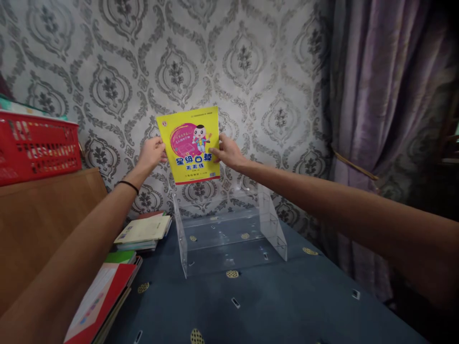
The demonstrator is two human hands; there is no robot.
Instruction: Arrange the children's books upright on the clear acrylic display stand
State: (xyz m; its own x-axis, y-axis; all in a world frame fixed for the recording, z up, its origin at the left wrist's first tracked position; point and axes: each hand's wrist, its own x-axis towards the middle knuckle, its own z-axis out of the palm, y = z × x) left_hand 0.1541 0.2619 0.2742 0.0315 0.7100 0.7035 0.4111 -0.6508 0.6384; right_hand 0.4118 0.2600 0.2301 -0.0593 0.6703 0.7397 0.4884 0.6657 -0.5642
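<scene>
While holding book (pixel 189 146) nearly upright above rack (pixel 273 227) with right hand (pixel 230 152) clamped on right edge, support left edge with left hand (pixel 152 152), closure too hidden to tell; press lightly to avoid bending.

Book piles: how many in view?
2: the cream-topped pile left of the clear rack; the nearer, red-topped pile, partly behind the left arm, which may hide more.

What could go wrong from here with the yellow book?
The yellow book, held up by its side edges between the left hand and right hand, might slip or bend if either loosens. If dropped, it could perhaps strike the clear rack, which appears below it.
</scene>
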